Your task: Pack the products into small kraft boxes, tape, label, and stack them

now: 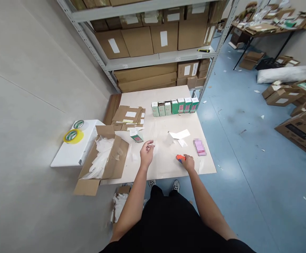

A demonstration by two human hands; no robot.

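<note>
My right hand [189, 163] is closed on an orange and blue hand tool [180, 157] low over the table's front half; its exact kind is not clear. To the left, my left hand [147, 154] hovers over the table, fingers loosely bent and apart, with nothing visible in it. Close to its fingertips stands a small white and green box [136, 135]. White paper pieces [180, 134] lie beyond my right hand. A pink blurred item [199, 147] is to the right of them. Several green and white boxes [174, 107] form a row near the table's back edge.
An open carton [120, 158] with white plastic bags occupies the left edge. Flattened cardboard pieces [126, 116] are stacked behind it. Tape rolls [74, 136] rest on a white surface [65, 156] beside the wall. Metal shelving [142, 60] full of cartons stands behind the table [163, 168].
</note>
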